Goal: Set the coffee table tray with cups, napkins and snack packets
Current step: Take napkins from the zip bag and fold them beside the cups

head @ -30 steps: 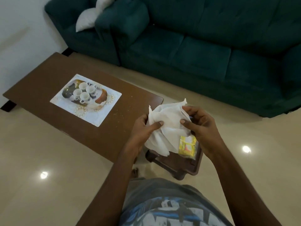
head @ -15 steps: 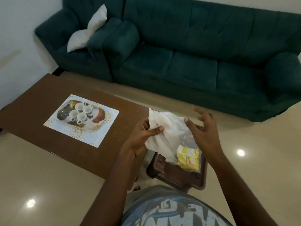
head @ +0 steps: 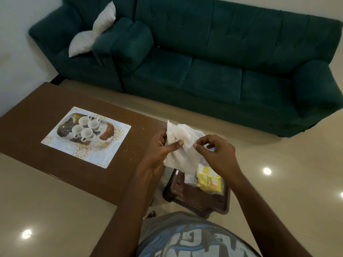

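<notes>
Napkins [head: 181, 145]: white, crumpled, thin bunch; held above the brown stool [head: 194, 199]. Left hand [head: 159, 151] grip closed on them, right hand [head: 216, 154] pinching one edge. Four white cups [head: 85, 127] on surface tray [head: 109, 132].

Dark green sofa [head: 213, 58] fills the frame's top; white cushion [head: 92, 34] upper left. White cups [head: 85, 128] on gold-floral tray [head: 92, 154]; yellow packets [head: 208, 179] lower right.

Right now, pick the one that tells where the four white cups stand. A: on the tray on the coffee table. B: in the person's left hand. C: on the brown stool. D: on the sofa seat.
A: the four white cups stand close together on the tray, which rests on the mat on the coffee table.
</notes>
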